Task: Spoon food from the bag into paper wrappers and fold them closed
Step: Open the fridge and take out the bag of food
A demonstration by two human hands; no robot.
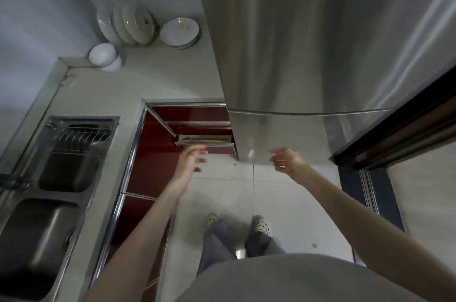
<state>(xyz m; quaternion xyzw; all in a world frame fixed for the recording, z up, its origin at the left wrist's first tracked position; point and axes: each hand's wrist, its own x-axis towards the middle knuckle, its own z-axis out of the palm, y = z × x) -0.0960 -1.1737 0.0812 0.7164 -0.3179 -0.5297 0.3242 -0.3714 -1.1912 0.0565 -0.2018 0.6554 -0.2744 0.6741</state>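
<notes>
The bag and the paper wrappers are nowhere in view, so I judge the task has barely begun. My left hand [191, 161] and right hand [283, 159] are both raised, fingers loosely spread and empty, reaching forward. Just beyond my right hand stands the steel fridge [296, 54]; beyond my left, a red drawer [202, 140] sits ajar. I'd guess I'm reaching there to fetch supplies. The sink [49, 178] lies well off to my left.
</notes>
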